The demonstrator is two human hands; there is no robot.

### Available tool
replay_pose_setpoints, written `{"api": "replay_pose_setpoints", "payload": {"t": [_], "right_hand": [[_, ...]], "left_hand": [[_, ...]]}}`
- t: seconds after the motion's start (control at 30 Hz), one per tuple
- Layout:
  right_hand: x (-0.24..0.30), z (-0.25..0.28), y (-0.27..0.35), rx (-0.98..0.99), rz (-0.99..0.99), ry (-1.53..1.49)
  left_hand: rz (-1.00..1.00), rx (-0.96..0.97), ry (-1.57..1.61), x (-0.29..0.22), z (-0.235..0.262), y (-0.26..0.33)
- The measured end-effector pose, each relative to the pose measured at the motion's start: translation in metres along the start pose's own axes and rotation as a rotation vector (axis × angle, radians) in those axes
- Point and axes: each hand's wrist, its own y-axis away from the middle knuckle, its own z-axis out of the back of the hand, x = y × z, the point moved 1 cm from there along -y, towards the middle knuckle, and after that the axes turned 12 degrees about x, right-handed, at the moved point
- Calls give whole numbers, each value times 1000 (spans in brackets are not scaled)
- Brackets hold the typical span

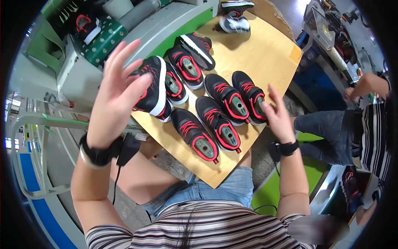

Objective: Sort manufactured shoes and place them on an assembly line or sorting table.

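My left hand (118, 93) is raised with its fingers spread, holding nothing. Its thumb overlaps a black sneaker (155, 85) with a white sole, which leans on its side against other shoes at the table's left edge. My right hand (280, 118), fingers apart, is beside the rightmost sneaker (248, 89); whether the thumb touches its heel I cannot tell. That shoe stands upright, black with red laces and a green last inside. Three similar sneakers stand near it: one (227, 99) beside it, one (215, 118) nearer, and one (192, 133) nearest me.
The shoes share a wooden tabletop (265, 50). More sneakers (184, 68) stand along its left side, and a pair (234, 20) lies at the far end. A green roller (103, 41) carries one shoe (86, 28) on the machine. At right, a person (352, 128) works near a bench.
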Motion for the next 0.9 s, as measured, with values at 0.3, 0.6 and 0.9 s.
{"api": "replay_pose_setpoints", "payload": {"t": [0.3, 0.6, 0.9], "right_hand": [[4, -37, -3, -156, 46, 114], [2, -38, -6, -156, 66, 104], [6, -35, -4, -152, 34, 108]], "left_hand": [[397, 309, -183, 59, -70, -212], [531, 255, -591, 181, -192, -311], [70, 207, -492, 162, -282, -294]]}}
